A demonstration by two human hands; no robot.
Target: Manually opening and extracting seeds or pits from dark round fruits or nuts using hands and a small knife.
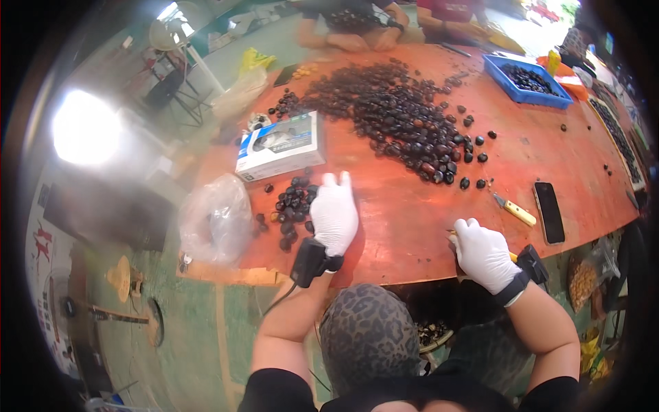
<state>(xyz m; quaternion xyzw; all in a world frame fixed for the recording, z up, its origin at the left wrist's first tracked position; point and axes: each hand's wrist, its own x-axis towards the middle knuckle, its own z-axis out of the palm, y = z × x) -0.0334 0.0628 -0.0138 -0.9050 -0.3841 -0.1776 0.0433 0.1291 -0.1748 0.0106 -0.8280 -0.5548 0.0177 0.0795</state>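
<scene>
My left hand (334,213), in a white glove, rests on the red tabletop (396,226) at the right side of a small pile of dark, shiny nuts or seeds (293,203); whether it holds one I cannot tell. Near the table's front edge my right hand (479,252), also gloved, is closed around a yellow-handled tool (513,256), whose form is mostly hidden. A large heap of the same dark nuts (412,123) spreads beyond my hands. Right of the heap lies a knife with a pale yellow handle (520,212), and beside it a black-screened phone (550,212).
A glove box (280,147) and a clear plastic bag (219,221) stand at the left. At the back right is a blue tray (540,98) of dark nuts. Two people's arms (355,41) rest at the far edge. A long tray (620,141) lies at the right.
</scene>
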